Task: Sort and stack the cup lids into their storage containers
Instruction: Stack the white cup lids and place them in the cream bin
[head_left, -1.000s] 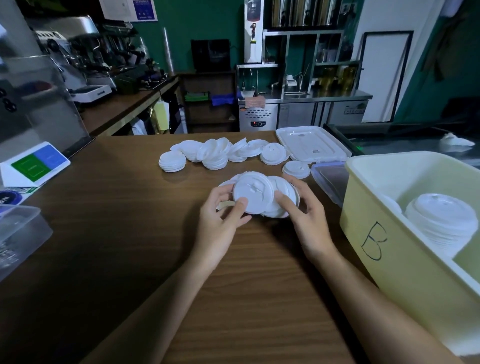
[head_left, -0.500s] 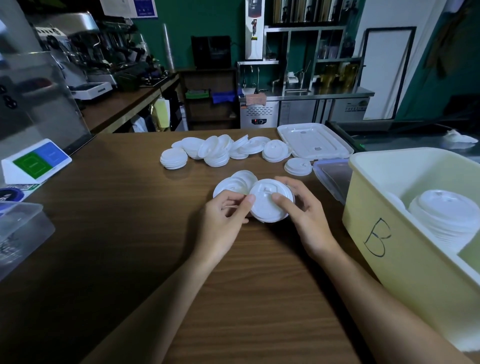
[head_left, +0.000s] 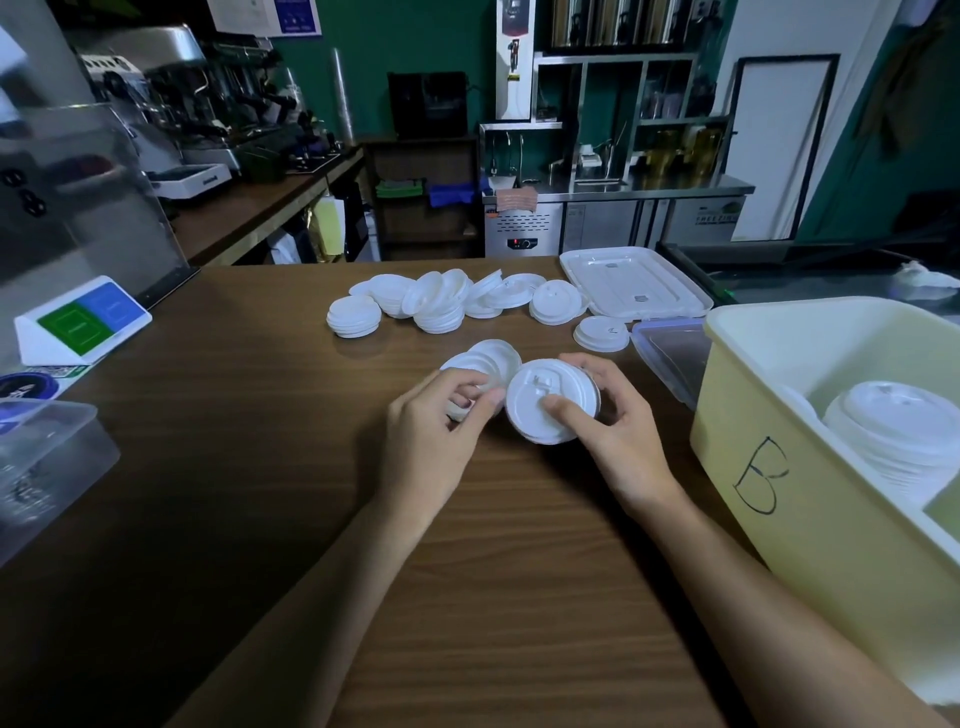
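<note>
White round plastic lids are the matter of this step. The right hand (head_left: 618, 436) is curled round a short stack of white lids (head_left: 545, 405), with the thumb on the top face below the sip tab and the fingers behind the rim. The stack is tilted toward the person, low at the brown wooden desk (head_left: 260, 467); whether it rests there cannot be told. The left hand (head_left: 436, 441) grips a fanned bunch of white lids (head_left: 485, 361) just beside it, and its thumb tip is touching the edge of the stack.

The step in hand seems to be to join these lids into one nested pile. To do it well, the person should probably check that both groups are of one kind and turn all faces the same way. Then the rims should be pressed lightly until they seat, since thin lids fan out easily.

The pale yellow plastic tub marked B (head_left: 779, 415) stands near on the right and holds a nested pile of lids (head_left: 898, 431). More loose white lids (head_left: 436, 304) wait at the far side of the desk.
</note>
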